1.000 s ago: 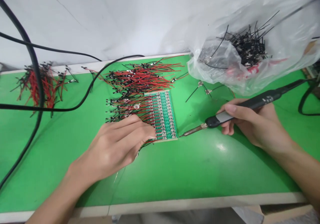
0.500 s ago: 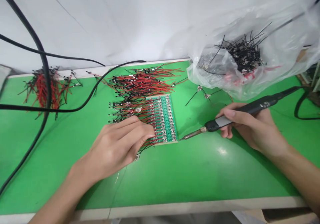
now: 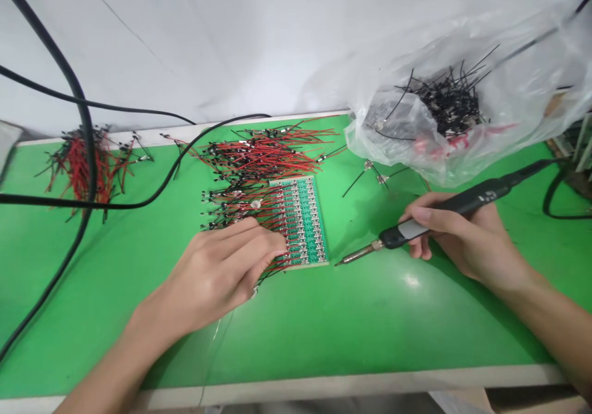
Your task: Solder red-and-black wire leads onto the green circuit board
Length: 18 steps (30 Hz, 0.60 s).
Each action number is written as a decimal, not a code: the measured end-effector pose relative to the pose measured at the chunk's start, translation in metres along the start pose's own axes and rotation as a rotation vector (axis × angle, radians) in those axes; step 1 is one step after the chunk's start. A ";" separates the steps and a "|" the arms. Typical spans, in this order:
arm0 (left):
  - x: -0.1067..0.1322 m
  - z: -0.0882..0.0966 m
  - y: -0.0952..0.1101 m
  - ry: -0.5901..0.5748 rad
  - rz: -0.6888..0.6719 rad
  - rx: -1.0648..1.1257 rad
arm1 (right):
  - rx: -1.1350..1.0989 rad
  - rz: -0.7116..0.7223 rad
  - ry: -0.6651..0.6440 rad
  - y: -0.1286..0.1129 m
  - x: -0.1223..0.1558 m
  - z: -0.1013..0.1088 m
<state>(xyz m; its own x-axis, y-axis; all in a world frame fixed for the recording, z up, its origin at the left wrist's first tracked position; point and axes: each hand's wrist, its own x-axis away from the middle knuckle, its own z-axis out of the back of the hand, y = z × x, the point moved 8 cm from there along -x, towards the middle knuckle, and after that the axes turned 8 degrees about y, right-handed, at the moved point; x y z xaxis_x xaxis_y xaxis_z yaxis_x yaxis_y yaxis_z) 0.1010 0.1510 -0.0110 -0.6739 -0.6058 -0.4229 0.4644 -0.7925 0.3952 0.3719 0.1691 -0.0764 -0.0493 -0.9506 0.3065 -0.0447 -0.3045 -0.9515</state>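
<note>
My left hand (image 3: 226,266) is closed in a pinch at the lower left side of a green circuit board (image 3: 308,223). Its fingertips are on the red wires there and seem to grip one, though they cover the exact spot. Rows of small solder pads run across the board, and red and black wires (image 3: 231,198) stick out to its left. A soldering iron (image 3: 444,210) with a black handle is held like a pen in my right hand (image 3: 472,241). Its tip is just off the board's lower right corner, apart from it.
A pile of red and black wires (image 3: 272,149) lies behind the board, another bundle (image 3: 86,167) at the far left. The clear plastic bag (image 3: 383,133) at the back right holds black-wired parts. Thick black cables (image 3: 87,149) cross the left side. Loose parts (image 3: 382,178) lie before the bag.
The soldering iron's tip has shifted slightly right and down, a little farther from the board's corner. My left hand stays in place on the wires.
</note>
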 end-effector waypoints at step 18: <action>-0.003 0.001 0.003 0.012 -0.015 -0.030 | -0.004 0.006 -0.012 -0.001 0.000 -0.002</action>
<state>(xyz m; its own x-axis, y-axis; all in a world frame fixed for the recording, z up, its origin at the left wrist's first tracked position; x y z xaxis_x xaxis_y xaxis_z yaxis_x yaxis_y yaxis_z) 0.1036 0.1506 -0.0078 -0.6742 -0.5942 -0.4387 0.4714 -0.8034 0.3637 0.3702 0.1698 -0.0753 -0.0373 -0.9530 0.3006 -0.0482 -0.2988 -0.9531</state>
